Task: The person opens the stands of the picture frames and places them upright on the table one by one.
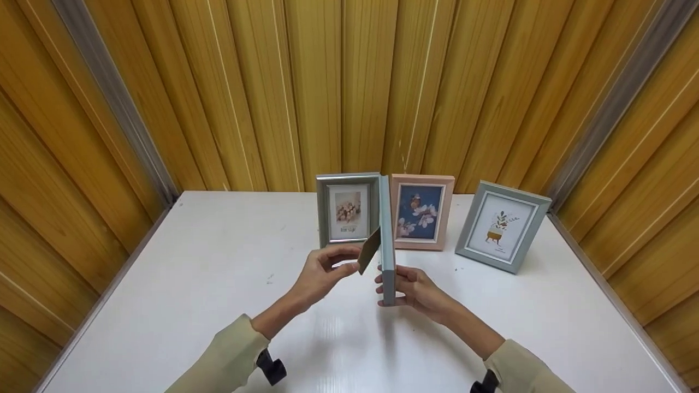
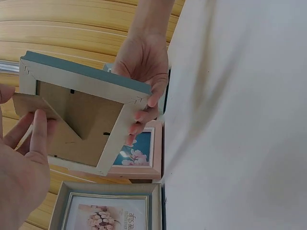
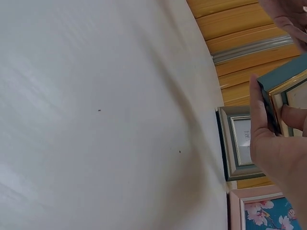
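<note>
A blue-green picture frame [image 1: 386,240] is held up off the table, edge-on to the head view. Its brown backing board [image 2: 91,112] faces the left wrist camera, with a stand flap [image 2: 53,112] swung out from it. My left hand [image 1: 322,273] pinches the flap's free end between thumb and fingers. My right hand [image 1: 418,289] grips the near lower end of the frame, thumb on the front side and fingers round to the back. In the right wrist view part of the frame's gilt-lined front [image 3: 288,86] shows.
Behind stand a grey-green frame [image 1: 322,213] with a bouquet picture and a pink frame [image 1: 449,213] with blossoms. A pale green frame [image 1: 524,234] with a plant drawing stands at the right. All are on the white table [image 1: 229,240], before wood-look walls [image 1: 317,82].
</note>
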`<state>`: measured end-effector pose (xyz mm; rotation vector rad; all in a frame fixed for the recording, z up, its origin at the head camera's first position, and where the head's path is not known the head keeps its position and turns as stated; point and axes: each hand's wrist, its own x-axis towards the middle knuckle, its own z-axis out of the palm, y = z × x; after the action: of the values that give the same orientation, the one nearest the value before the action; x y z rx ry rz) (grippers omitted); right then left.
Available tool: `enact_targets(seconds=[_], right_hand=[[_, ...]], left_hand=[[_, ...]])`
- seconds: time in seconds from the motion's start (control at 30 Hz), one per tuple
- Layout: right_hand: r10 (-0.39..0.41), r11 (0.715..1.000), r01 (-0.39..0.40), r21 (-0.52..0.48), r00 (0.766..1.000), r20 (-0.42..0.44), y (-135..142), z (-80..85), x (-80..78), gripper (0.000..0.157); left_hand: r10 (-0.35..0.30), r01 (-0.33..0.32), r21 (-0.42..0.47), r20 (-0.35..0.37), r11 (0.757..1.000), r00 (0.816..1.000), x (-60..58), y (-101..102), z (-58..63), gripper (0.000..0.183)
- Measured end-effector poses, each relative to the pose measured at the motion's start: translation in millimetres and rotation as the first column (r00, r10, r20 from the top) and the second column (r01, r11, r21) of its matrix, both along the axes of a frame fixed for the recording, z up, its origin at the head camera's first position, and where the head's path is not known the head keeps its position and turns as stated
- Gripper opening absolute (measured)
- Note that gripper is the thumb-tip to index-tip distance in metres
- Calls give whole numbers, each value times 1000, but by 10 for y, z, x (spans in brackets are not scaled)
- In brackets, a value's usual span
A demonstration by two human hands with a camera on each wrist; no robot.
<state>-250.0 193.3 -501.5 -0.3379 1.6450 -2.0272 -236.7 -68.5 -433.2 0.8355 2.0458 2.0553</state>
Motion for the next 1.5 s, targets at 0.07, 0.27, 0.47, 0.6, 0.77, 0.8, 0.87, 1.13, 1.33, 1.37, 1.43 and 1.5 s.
enact_targets(seconds=[0.07, 0.27, 0.47, 0.6, 0.77, 0.8, 0.87, 1.13, 1.33, 1.37, 1.43, 1.5], right_hand=[[-3, 1000, 3, -2, 1000, 8, 10, 5, 2, 48], [-7, 1000, 8, -18, 999, 43, 50, 16, 10, 44], [33, 999, -32, -42, 999, 29, 85, 11, -1, 44], [69, 994, -68, -88, 998, 13, 101, 1, -7, 44], [37, 996, -35, -79, 999, 27, 104, 9, 1, 47], [21, 998, -19, -66, 999, 28, 101, 13, 2, 49], [-16, 999, 17, -41, 1000, 24, 96, 14, 2, 56], [-219, 974, 218, 55, 976, -3, 94, 5, 8, 64], [-388, 916, 390, 98, 921, -39, 54, -17, -17, 59], [-423, 899, 426, 98, 905, -51, 37, -20, -19, 57], [-486, 865, 493, 94, 869, -87, -3, -29, -18, 54], [-538, 828, 552, 98, 832, -136, -43, -37, -10, 50]], left_hand=[[32, -32, -2, -11, 999, 999, 1, -21, -9, 34], [125, -127, -24, -56, 992, 991, -2, -49, -10, 30], [183, -191, -56, -122, 980, 976, -17, -54, -17, 30], [178, -189, -58, -155, 980, 972, -24, -53, -11, 31], [181, -193, -69, -159, 979, 971, -34, -53, -23, 31], [186, -199, -72, -155, 977, 970, -32, -53, -28, 31], [197, -208, -71, -137, 975, 971, -31, -55, -39, 32], [235, -259, -84, -225, 962, 945, -4, -57, -68, 39], [297, -355, -90, -378, 931, 877, -13, -38, -85, 24], [301, -359, -87, -383, 929, 873, -18, -36, -91, 23], [305, -362, -91, -375, 928, 875, -25, -34, -109, 22], [309, -366, -100, -359, 925, 880, -35, -34, -136, 21]])
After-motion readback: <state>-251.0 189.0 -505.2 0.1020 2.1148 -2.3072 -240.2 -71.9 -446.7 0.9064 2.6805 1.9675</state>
